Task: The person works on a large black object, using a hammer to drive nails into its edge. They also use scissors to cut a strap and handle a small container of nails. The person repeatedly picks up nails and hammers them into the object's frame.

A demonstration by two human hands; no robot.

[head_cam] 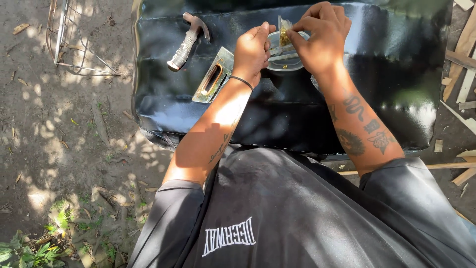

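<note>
The broad black padded panel covered in shiny vinyl [297,109] lies under both hands and carries everything else; its glossy skin slopes away at the near edge, so anything small that drops on it may well roll or slide off into the dirt and leaf litter below.

To the left of the left hand's grip lies a hammer with a pale wrapped handle and a dark steel head [187,42], and just beside that hand's wrist rests a flat brass-coloured metal plate with a slot-shaped recessed handle [213,75]. A careless sweep of the forearm could knock the plate off the panel.

The left hand [253,52] is curled against the rim of a small round clear plastic container [283,58], fingers closed round its left side and steadying it on the panel. The right hand [320,37] has thumb and forefinger pinched shut on the top of a small clear plastic bag holding gold-coloured bits [283,31], which stands in the container directly between the two grips. What exactly the bits are is too small to tell; they look like tacks or small fixings.

The likeliest mishap, as I judge it, is a spill: the bag is thin, so a tug that tears it or tips the light container would scatter the pieces. Sharp points could also prick the fingertips or scratch the vinyl.
</note>
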